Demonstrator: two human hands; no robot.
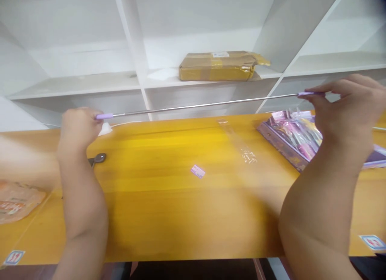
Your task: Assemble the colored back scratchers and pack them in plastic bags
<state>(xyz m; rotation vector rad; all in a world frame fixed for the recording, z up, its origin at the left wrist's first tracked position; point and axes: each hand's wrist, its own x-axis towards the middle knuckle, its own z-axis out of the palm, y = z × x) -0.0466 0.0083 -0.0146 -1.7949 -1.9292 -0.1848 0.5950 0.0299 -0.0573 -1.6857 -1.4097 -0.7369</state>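
White shelving is seen behind a yellow wooden table (169,151); a taped cardboard parcel (220,66) sits on a shelf. A thin telescopic metal rod (199,106) is held level above the table, stretched between both hands. The lilac handle end is enclosed by the left hand (79,125), closed around it; the lilac tip is pinched by the thumb and forefinger of the right hand (343,107). A box of pink and purple items (289,135) lies under the right hand, a small sticker (198,171) mid-table. Judged: the rod is best kept straight and pulled evenly along its axis, so no section bends.
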